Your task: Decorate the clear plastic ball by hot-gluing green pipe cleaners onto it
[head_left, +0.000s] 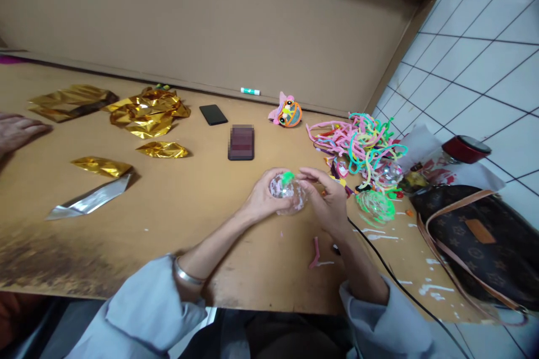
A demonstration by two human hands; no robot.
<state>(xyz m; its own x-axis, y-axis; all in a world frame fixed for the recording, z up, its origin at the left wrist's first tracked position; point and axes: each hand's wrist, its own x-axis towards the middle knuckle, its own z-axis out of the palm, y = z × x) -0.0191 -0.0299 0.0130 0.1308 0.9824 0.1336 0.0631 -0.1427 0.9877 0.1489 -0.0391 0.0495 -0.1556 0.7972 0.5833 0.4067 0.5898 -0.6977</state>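
**Clear ball between our hands, lower centre**

We see a brown, stained table [202, 247], white wall tiles [475, 17] upper right. At centre, the clear ball [289, 205] looks round, green-topped, whitish inside; our left hand [263, 199] grips it, our right hand's [328, 202] curled fingers meet its side.

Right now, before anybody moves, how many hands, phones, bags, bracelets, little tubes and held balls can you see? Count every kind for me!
Hands: 3
Phones: 2
Bag: 1
Bracelet: 1
Tube: 1
Held ball: 1
Total: 9
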